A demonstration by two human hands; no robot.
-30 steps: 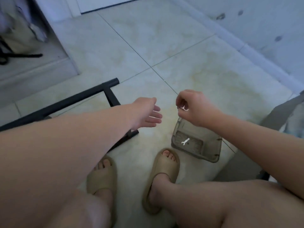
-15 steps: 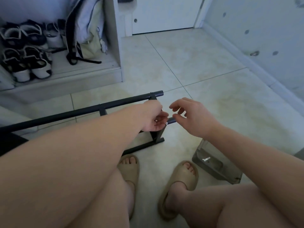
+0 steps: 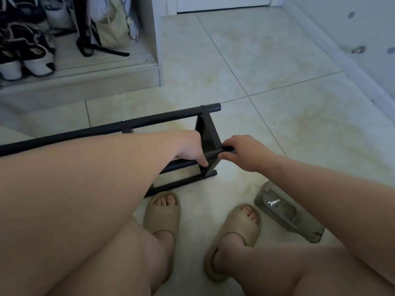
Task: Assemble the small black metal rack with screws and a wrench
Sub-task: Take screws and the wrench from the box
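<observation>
Right hand point(image 3: 245, 153), open before, now curled round a bar of the rack point(image 3: 149, 122); left hand point(image 3: 189, 149), grip unclear.

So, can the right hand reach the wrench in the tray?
Probably yes: the wrench lies uncovered in the tray close by, but the right hand must first release the rack bar.

The rack point(image 3: 149, 122) is black metal tubing with a smooth, matt painted finish. The floor point(image 3: 277, 60) is pale, smooth tile with a faint sheen. Near right, a tray point(image 3: 307, 231) of smoky translucent plastic holds a small bright metal wrench point(image 3: 273, 202); the slippers point(image 3: 164, 214) look like matt tan foam, and the far-left bag point(image 3: 113, 28) is beige cloth.
</observation>
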